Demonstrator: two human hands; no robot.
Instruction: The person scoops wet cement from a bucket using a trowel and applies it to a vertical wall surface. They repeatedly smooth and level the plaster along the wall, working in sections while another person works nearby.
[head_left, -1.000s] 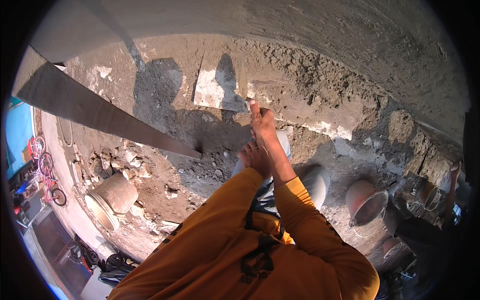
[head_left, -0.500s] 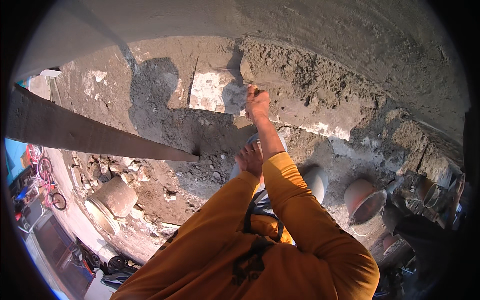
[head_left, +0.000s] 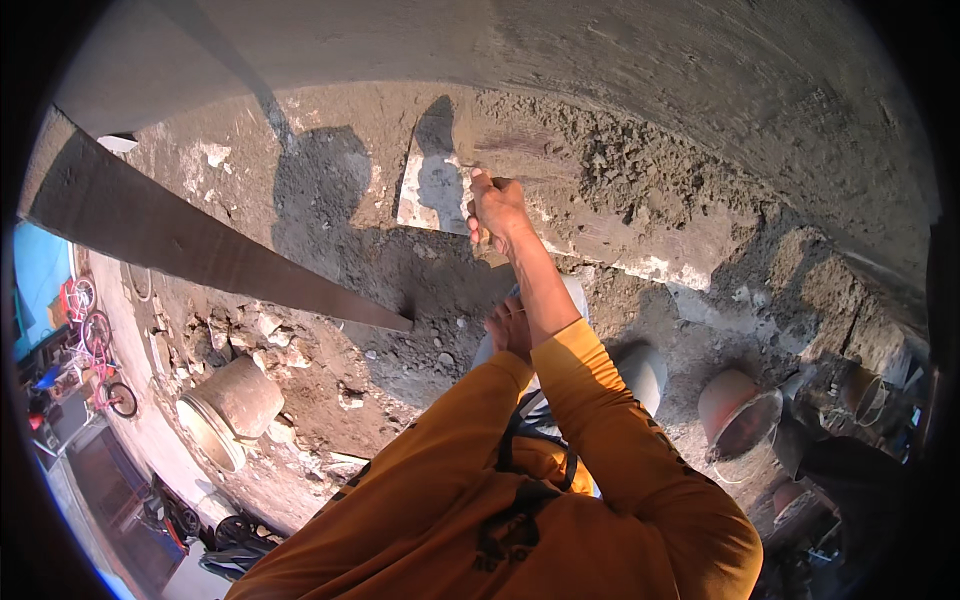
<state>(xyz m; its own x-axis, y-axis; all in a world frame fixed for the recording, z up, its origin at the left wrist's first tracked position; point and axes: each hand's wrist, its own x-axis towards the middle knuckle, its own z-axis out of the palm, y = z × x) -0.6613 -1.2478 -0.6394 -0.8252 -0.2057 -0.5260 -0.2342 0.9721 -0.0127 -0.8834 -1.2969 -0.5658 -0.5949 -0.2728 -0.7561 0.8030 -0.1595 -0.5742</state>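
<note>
Right hand point(head_left: 500, 210) is forming a fist at near edge of board point(head_left: 560, 205), contents indiscernible; left hand point(head_left: 512, 328) is resting half-hidden, grip unclear. Open ground point(head_left: 345, 255) is separating board from post point(head_left: 230, 240).

Right hand point(head_left: 498, 208): fingers curled, at near side of board point(head_left: 565, 210); grip contents hidden.
Left hand point(head_left: 511, 328): lower, beside right forearm point(head_left: 550, 292), partly hidden.
Mortar point(head_left: 640, 172): rough, lumpy, along board's far side.
Beam point(head_left: 220, 231): slants at left.
Bucket point(head_left: 243, 396): tipped, among rubble point(head_left: 275, 338).
</note>
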